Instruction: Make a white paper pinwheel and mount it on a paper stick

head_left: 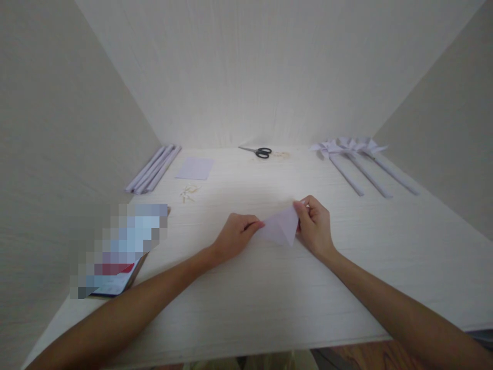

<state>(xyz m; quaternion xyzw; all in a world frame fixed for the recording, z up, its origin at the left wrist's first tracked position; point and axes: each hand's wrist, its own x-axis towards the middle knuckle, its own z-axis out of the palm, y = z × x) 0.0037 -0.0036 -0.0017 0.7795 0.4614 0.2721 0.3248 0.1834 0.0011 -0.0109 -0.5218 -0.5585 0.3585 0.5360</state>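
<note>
Your left hand (235,234) and right hand (316,223) both pinch the folded paper (281,227) low over the surface (269,298); keep its edges aligned, and press the crease flat with firm fingers.

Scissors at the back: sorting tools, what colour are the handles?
Black handles on the scissors, clearest in the head view.

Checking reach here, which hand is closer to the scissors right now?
Right. The right hand sits below and slightly right of the scissors; the left hand lies lower, a little farther away.
</note>
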